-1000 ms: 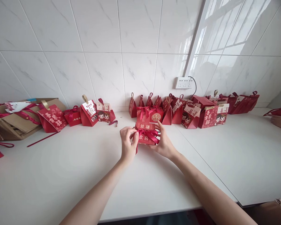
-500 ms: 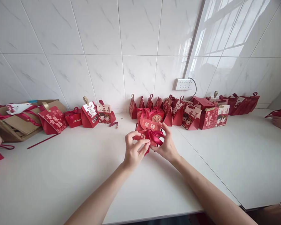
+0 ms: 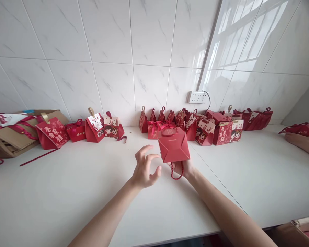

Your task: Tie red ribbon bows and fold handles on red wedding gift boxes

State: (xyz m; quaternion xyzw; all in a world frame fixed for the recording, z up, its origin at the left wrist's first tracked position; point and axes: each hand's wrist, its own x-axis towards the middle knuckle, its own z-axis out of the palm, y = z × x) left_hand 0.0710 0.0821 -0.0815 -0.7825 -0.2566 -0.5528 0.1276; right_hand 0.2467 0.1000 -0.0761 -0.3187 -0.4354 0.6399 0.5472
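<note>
- Carefully, the right hand (image 3: 184,167) is gripping the red box (image 3: 174,145) from 5 o'clock, largely hidden behind it; a light, even hold is probably suiting the card better than a squeeze, since thin walls are likely denting easily.
- The left hand (image 3: 146,169) is hanging open at the box's 8 o'clock, fingers curving towards it and gripping nothing; whether a fingertip is touching the edge, I cannot tell.
- For good handling, the left hand is best placed to be steadying the near edge, so the right wrist is not carrying all the tilt.
- Both hands should be keeping clear of the cord (image 3: 176,178), which is dangling in a loop at 6 o'clock and could be snagging on a thumb.
- The box is sitting in the right hand over the bench (image 3: 134,219), with other boxes (image 3: 193,125) standing beyond it from 11 to 2 o'clock.
- Its plain red panel is facing the camera, pale creases running in from the corners; a small light mark is showing towards 12 o'clock.
</note>
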